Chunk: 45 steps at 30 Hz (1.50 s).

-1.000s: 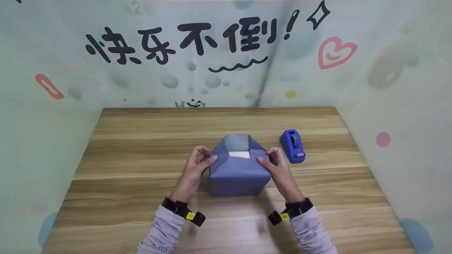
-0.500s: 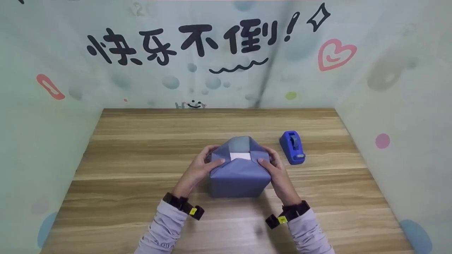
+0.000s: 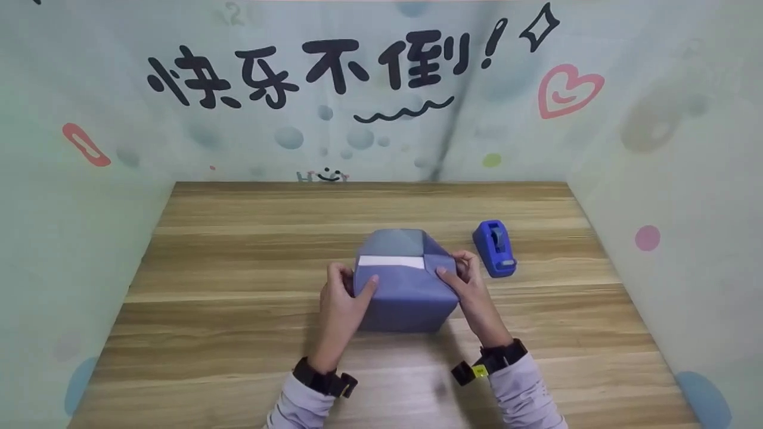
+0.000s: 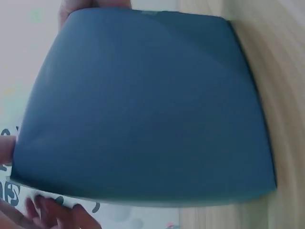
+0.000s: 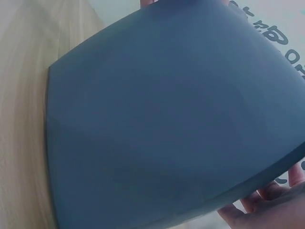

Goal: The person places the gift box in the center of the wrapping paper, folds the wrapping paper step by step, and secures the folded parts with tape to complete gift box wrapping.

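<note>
A box wrapped in blue-grey wrapping paper (image 3: 411, 313) stands on the table in the head view. Through the opening on top shows a white strip (image 3: 387, 261) that reaches to the left edge. The left hand (image 3: 346, 304) is at the box's left side, its thumb on the top paper and its fingers curled at the paper's edge. On the right side the right hand (image 3: 475, 292) pinches a folded flap, thumb on top. Both wrist views are mostly filled by the paper-covered front, with fingertips (image 5: 252, 202) showing at the edge in the right wrist view.
A blue tape dispenser (image 3: 495, 247) stands on the wood-grain table (image 3: 226, 268), just behind and right of the right hand. Printed curtains enclose the table at the back and both sides.
The left hand slid round the left side, then moved nearer. The left fold has come open, so the white strip looks wider. The right hand stays at the right flap.
</note>
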Motion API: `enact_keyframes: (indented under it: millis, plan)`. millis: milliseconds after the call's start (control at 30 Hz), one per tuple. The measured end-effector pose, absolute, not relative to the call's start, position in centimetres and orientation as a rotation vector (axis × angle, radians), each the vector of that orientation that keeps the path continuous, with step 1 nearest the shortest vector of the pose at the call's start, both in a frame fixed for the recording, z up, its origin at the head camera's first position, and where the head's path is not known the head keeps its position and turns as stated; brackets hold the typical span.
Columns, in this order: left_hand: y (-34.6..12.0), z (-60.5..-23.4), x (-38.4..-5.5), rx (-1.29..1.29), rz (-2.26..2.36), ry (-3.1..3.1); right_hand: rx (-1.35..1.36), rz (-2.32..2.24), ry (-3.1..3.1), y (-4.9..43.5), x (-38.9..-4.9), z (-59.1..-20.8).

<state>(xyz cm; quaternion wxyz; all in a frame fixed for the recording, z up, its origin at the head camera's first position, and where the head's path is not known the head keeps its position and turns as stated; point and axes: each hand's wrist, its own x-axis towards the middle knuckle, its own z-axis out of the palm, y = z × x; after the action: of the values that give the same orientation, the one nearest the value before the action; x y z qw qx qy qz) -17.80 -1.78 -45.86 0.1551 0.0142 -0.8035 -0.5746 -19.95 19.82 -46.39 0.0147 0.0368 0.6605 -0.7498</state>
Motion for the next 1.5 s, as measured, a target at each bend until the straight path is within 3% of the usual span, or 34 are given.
enact_keyframes:
  millis: [333, 500, 733, 1033, 1500]
  plan:
    - [-1.5, -45.3, -18.2, -0.097, -1.106, -2.365, 0.082, -2.357, 2.043, 19.7, -20.0, -46.4]
    - [-1.2, -45.5, -17.9, -0.225, -1.052, -2.339, 0.061, -2.357, 2.059, 19.8, -20.0, -46.4]
    - [-2.4, -45.7, -18.5, -0.336, -1.385, -2.331, 0.048, -2.341, 2.069, 19.8, -20.1, -46.3]
    - [-6.2, -46.3, -22.3, -0.607, -2.114, -2.469, 0.049, -2.335, 2.125, 19.7, -20.5, -46.3]
    - [-7.0, -44.3, -26.7, -1.299, -2.162, -2.738, 0.001, -2.312, 2.124, 19.9, -20.6, -46.2]
